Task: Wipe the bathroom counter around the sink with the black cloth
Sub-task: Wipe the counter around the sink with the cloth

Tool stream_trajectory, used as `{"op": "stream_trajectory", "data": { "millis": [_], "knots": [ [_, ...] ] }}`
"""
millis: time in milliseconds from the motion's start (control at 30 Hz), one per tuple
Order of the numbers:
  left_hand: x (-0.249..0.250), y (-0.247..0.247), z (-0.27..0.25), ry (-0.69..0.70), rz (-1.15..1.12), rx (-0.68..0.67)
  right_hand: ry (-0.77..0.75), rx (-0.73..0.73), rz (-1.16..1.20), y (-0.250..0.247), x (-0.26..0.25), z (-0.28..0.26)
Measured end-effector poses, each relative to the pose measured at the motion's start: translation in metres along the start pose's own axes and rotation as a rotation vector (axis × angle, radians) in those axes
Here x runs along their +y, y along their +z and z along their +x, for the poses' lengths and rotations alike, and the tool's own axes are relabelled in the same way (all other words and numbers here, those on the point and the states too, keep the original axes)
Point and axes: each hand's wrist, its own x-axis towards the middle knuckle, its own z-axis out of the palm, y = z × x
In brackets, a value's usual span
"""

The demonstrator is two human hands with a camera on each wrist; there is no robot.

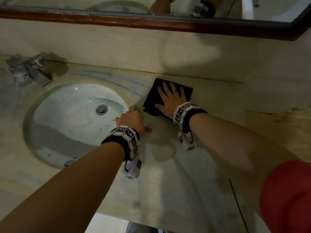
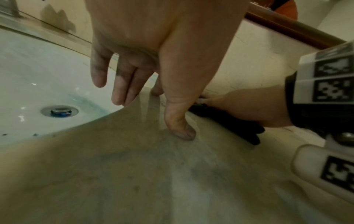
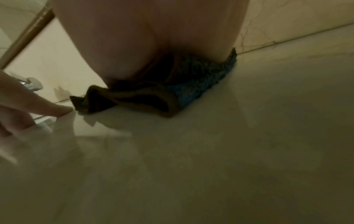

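Observation:
The black cloth (image 1: 151, 100) lies folded flat on the beige counter (image 1: 210, 101), to the right of the round white sink (image 1: 55, 115) and close to the back wall. My right hand (image 1: 171, 96) presses down on it with fingers spread flat. In the right wrist view the palm (image 3: 149, 37) covers the cloth (image 3: 191, 84), whose near edge bunches up. My left hand (image 1: 133, 118) rests at the sink's right rim. In the left wrist view its thumb (image 2: 180, 121) and a fingertip touch the counter (image 2: 134, 166), the other fingers hang relaxed over the basin (image 2: 38, 72), holding nothing.
A chrome tap (image 1: 32, 71) stands at the back left of the sink, with a drain plug (image 1: 102, 109) in the basin. Blue streaks (image 1: 117, 79) arc on the counter behind the sink. A wood-framed mirror (image 1: 151, 22) runs above the wall. The counter's front edge (image 1: 134, 217) is near me.

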Motion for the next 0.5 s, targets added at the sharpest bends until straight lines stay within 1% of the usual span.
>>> {"op": "stream_trajectory", "data": {
  "millis": [133,233,367,500],
  "knots": [
    [-0.001,-0.002,-0.001,0.003,-0.011,-0.004,0.021,-0.002,0.035,0.004,0.005,-0.01],
    [-0.002,-0.003,-0.002,-0.002,-0.044,-0.016,0.033,-0.009,0.051,0.01,0.015,-0.028],
    [0.0,-0.004,-0.003,-0.01,-0.059,-0.021,0.087,0.011,0.057,0.018,0.033,-0.054],
    [0.001,-0.007,-0.004,0.016,-0.074,-0.031,0.135,0.003,0.063,0.027,0.05,-0.08]
  ]
}}
